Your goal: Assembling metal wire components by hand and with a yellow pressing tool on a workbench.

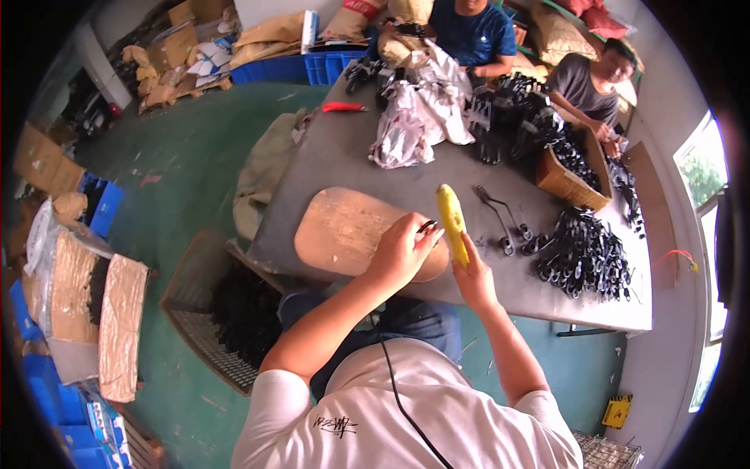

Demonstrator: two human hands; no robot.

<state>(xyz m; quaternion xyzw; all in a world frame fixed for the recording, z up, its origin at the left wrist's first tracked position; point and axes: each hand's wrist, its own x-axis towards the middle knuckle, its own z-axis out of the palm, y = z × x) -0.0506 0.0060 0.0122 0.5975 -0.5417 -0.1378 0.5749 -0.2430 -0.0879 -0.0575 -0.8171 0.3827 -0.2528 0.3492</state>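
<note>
My left hand (404, 248) is closed in a pinch over the right part of a wooden board (332, 227). A small black piece (426, 227) shows between its fingers, too small to name. In my right hand (474, 280), just beside it, a long yellow object (451, 215) with a rounded end points away from me; its kind is not clear. To the right of it, a pair of thin black parts with rounded ends (504, 219) lies on the grey table (312, 160). A heap of similar black parts (586, 254) spreads farther right.
A cardboard box (574, 184) of black parts, white plastic bags (414, 117) and a red tool (344, 106) lie across the table. Two people (476, 35) sit at its far side. A crate (195, 309) of black items stands on the floor at my left.
</note>
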